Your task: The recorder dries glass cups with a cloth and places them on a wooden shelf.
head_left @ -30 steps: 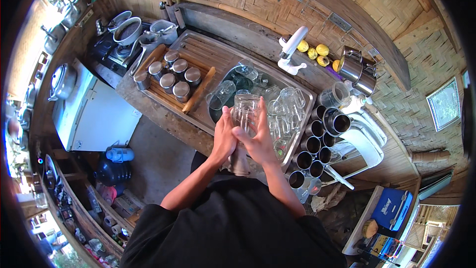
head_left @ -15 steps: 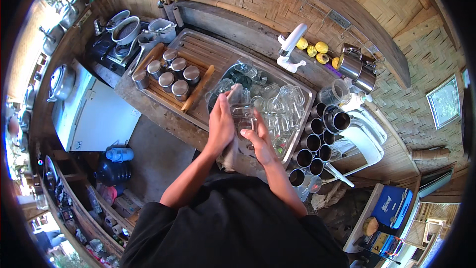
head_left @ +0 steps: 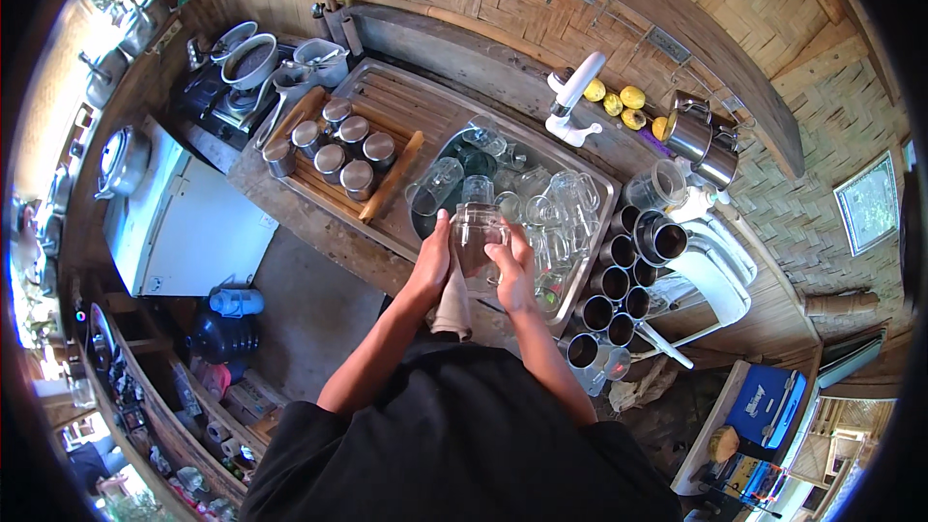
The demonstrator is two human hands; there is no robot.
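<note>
A clear glass mug is held between my two hands, over the near edge of the metal sink. My right hand grips its right side, the thumb lying across the glass. My left hand is closed on a beige cloth and presses against the mug's left side. The cloth hangs down below that hand. Beyond the mug, the basin is filled with several wet-looking clear glasses, some lying on their sides.
Left of the basin, a wooden tray carries several metal-lidded jars. A white faucet rises behind the sink, with yellow fruits beside it. Several dark-inside metal cups stand to the right. A white folding chair is beyond them.
The mug has turned from tilted to nearly upright, base-end away from me. My left hand and the cloth have dropped lower along its side. The view has shifted slightly.
</note>
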